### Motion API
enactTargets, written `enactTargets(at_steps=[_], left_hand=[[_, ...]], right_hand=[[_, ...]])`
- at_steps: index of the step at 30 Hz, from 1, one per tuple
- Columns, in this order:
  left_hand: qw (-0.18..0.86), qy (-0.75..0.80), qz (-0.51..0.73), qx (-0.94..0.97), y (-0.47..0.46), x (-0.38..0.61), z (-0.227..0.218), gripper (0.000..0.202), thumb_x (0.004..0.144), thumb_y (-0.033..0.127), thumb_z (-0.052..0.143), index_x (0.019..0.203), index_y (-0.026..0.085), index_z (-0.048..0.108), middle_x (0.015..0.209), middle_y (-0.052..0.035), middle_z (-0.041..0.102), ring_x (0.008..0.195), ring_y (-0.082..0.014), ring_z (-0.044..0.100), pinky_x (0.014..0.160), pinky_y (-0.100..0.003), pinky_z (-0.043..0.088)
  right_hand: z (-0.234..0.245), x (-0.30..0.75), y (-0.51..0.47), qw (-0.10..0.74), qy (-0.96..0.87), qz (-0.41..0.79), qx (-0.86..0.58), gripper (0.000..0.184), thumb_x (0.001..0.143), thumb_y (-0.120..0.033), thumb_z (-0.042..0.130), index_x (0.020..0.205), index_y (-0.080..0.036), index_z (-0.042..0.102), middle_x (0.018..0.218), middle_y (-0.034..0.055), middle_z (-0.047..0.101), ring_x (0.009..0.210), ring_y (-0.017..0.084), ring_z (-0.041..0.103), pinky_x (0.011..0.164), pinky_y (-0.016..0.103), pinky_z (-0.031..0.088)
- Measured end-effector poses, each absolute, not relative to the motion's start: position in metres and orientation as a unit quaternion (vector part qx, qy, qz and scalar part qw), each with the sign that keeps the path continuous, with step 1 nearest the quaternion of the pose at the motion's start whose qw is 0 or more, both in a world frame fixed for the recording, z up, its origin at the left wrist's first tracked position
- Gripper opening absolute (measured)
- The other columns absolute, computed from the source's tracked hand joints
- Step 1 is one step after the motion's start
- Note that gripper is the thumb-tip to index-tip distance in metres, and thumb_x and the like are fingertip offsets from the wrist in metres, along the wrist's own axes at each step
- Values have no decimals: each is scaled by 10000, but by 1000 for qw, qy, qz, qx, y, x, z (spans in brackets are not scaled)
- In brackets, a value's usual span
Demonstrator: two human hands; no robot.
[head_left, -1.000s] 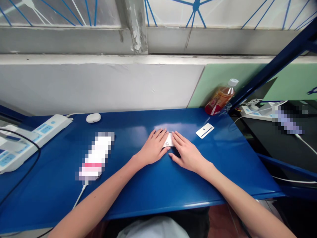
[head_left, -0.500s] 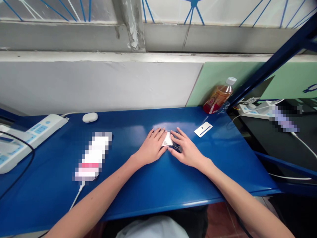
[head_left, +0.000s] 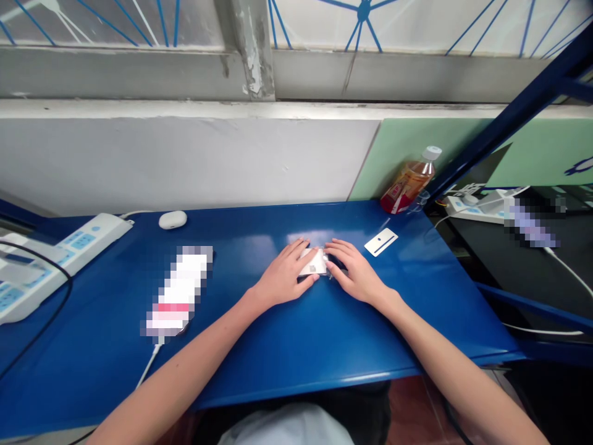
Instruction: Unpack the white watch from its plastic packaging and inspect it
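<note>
A small flat white piece (head_left: 314,262) with a grey mark near its lower edge, apparently in clear plastic wrapping, lies on the blue table (head_left: 296,334). My left hand (head_left: 288,273) rests flat over its left part, with fingers stretched out and spread. At its right edge, my right hand (head_left: 356,272) is spread too, its fingertips at the clear plastic and a dark patch beneath them. What that patch is I cannot make out. To the right of my hands lies a white card (head_left: 381,241) with a dark stripe.
At the left are a white power strip (head_left: 88,240), a white earbud case (head_left: 173,219) and a blurred-out phone (head_left: 180,287) on a white cable. A bottle of reddish drink (head_left: 407,184) stands at the back right, before a slanting blue metal bar (head_left: 500,130).
My right hand has shifted slightly right, and more of the white piece shows between my hands. My left hand stays nearly in place.
</note>
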State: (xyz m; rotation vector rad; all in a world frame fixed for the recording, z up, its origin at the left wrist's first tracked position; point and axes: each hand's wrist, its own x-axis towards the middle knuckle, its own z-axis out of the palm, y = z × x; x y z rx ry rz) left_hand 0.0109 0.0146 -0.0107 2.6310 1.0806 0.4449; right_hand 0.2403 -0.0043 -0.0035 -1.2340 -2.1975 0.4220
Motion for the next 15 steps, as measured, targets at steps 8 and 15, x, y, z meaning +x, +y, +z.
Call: enactTargets(at_steps=[8, 15], left_hand=[[161, 358, 206, 897, 15, 12, -15, 741, 883, 494, 626, 1473, 142, 348, 1489, -191, 430, 1422, -337, 353, 1155, -514, 344], [154, 326, 205, 910, 14, 11, -10, 555, 1006, 482, 388, 1464, 170, 356, 1406, -177, 493, 1317, -331, 465, 1101, -527, 387]], right_hand=[[-3, 255, 4, 252, -842, 182, -441, 490, 939, -395, 555, 1363, -150, 541, 1323, 169, 629, 1344, 361, 464, 1072, 565, 432], [-3, 260, 8, 330, -821, 218, -411, 358, 970, -174, 439, 1261, -239, 638, 1220, 99, 684, 1162, 268, 617, 1009, 483, 495]])
